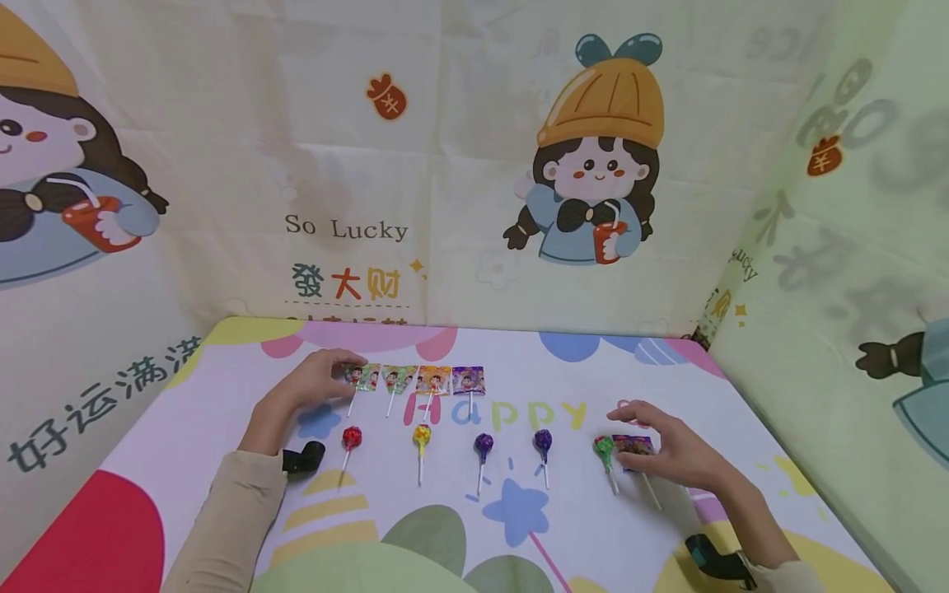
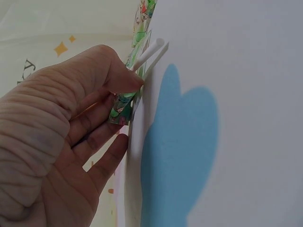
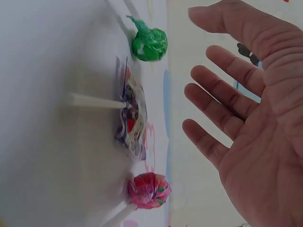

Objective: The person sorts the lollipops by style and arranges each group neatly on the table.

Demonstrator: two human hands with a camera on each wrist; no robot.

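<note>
My left hand pinches the leftmost flat-wrapped lollipop, which has a green printed packet. In the left wrist view my thumb lies over that green packet, its white stick pointing away. To its right lie another green-packeted lollipop, an orange one and a purple one. My right hand hovers with fingers spread, holding nothing. Nearest it are a round green lollipop and a purple-packeted lollipop. A pink round lollipop shows in the right wrist view, hidden by my hand from the head.
Across the middle of the printed table lie round lollipops: a red one, a yellow one, a purple one and another purple one. Patterned cloth walls stand behind and at both sides.
</note>
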